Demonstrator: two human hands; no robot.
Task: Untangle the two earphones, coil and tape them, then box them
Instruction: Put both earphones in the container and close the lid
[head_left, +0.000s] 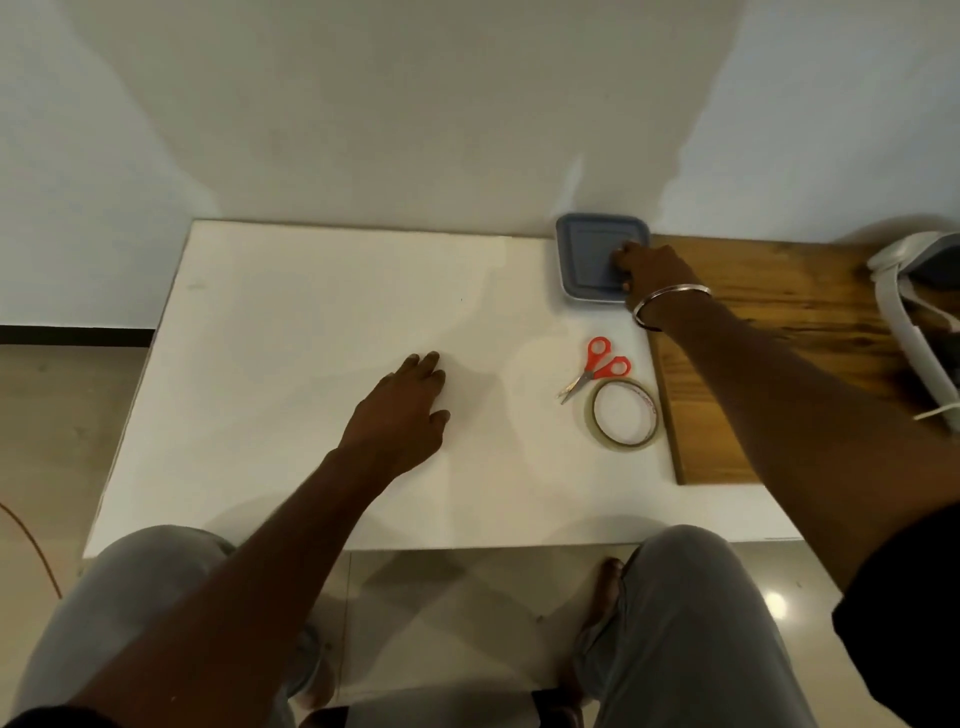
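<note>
A small box with a grey-blue lid (587, 249) stands at the back of the white table (311, 312), against the wall. My right hand (652, 273) lies on the lid's right side, fingers curled at its edge; how firmly it holds I cannot tell. My left hand (410, 410) rests flat on the table's middle, fingers relaxed, holding nothing. A roll of clear tape (623, 413) lies flat to the right, with red-handled scissors (595, 369) just behind it. No earphones are visible.
A wooden board (779, 332) covers the table's right part. A white and grey device (914, 291) sits at its far right edge. My knees and feet are below the table's front edge. An orange cable (31, 540) runs on the floor at left.
</note>
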